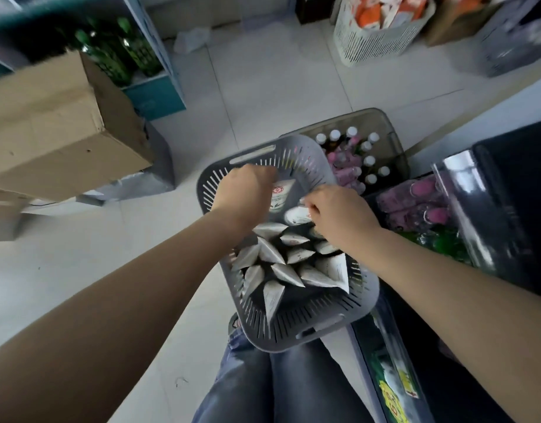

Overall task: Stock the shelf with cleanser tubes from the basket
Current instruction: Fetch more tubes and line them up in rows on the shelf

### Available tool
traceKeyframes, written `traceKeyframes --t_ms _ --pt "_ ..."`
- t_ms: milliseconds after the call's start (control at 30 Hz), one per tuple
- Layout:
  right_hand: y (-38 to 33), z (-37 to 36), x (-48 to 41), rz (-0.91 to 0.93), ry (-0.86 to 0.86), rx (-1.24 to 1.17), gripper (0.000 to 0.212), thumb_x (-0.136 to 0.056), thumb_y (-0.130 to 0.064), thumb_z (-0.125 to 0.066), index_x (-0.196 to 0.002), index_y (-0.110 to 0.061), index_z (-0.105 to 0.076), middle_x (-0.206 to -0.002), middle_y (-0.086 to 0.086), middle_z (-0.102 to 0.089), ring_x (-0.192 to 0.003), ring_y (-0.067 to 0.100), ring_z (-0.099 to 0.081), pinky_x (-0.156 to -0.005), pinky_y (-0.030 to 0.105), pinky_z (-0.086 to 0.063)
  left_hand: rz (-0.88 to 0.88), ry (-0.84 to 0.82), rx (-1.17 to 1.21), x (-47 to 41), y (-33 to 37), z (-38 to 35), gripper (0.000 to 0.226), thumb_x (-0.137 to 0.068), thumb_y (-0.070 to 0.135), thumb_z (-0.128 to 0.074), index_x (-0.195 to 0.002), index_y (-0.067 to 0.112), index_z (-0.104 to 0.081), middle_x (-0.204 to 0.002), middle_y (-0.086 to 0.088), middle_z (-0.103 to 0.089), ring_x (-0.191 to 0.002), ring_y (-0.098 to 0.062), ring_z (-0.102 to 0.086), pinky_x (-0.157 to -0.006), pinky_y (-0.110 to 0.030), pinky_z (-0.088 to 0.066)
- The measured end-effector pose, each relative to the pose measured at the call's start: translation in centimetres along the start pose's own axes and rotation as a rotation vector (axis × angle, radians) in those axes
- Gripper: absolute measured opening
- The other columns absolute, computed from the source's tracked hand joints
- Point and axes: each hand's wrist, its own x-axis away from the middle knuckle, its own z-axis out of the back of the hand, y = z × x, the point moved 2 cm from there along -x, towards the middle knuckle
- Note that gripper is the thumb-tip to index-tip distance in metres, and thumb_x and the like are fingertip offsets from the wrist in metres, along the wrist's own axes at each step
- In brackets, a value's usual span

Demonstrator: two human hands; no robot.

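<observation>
Hands work inside the grey basket: the left hand is curled around a white cleanser tube at the far wall, the right hand pinching another tube just beside it. Nearer than the fingers, upright tubes crowd toward the near rim.

Left hand, right hand curled

No legible text on tubes or labels.
</observation>
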Motion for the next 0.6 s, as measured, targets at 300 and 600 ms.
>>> traceKeyframes --t_ms 300,600 --pt "-4.2 9.8 9.1 -0.144 0.135 0.024 0.019 -0.09 -0.005 -0.048 -0.091 -0.011 -0.066 -0.093 0.005 -0.064 -0.08 0.025 -0.062 -0.069 0.04 -0.055 -0.24 0.052 -0.114 6.5 3.5 10.6 0.02 -0.092 0.017 -0.05 -0.106 0.019 -0.065 -0.102 -0.012 -0.067 -0.092 -0.035 -0.063 -0.074 -0.038 -0.053" --pt "-6.3 17.9 22.2 -0.353 0.277 0.024 0.013 -0.092 -0.013 -0.049 -0.085 -0.015 -0.06 -0.094 0.005 -0.062 -0.078 0.023 -0.057 -0.061 0.03 -0.04 -0.516 0.078 -0.105 14.4 10.9 18.1 0.023 -0.094 0.023 -0.049 -0.107 0.019 -0.067 -0.108 -0.011 -0.067 -0.099 -0.033 -0.061 -0.076 -0.034 -0.049"
